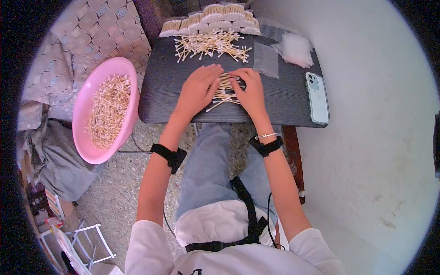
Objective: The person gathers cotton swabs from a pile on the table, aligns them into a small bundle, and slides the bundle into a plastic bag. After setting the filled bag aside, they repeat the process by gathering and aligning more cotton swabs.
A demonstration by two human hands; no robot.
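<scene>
Cotton swabs lie side by side on the dark table, between my two hands. My left hand is open at their left ends, its fingers stretched out and its thumb apart. At the right ends rests my right hand, fingers bent and thumb spread away from them; it looks open, with the fingertips touching the swabs. A few swabs nearest me lie crossed and slanted. Beyond my hands a loose heap of swabs spreads over the table. Behind it, filled swab packs are stacked.
A pink basin full of loose swabs stands left of the table. Toward the right are an empty clear bag, a stack of bags and a phone. A pale wall borders the right side.
</scene>
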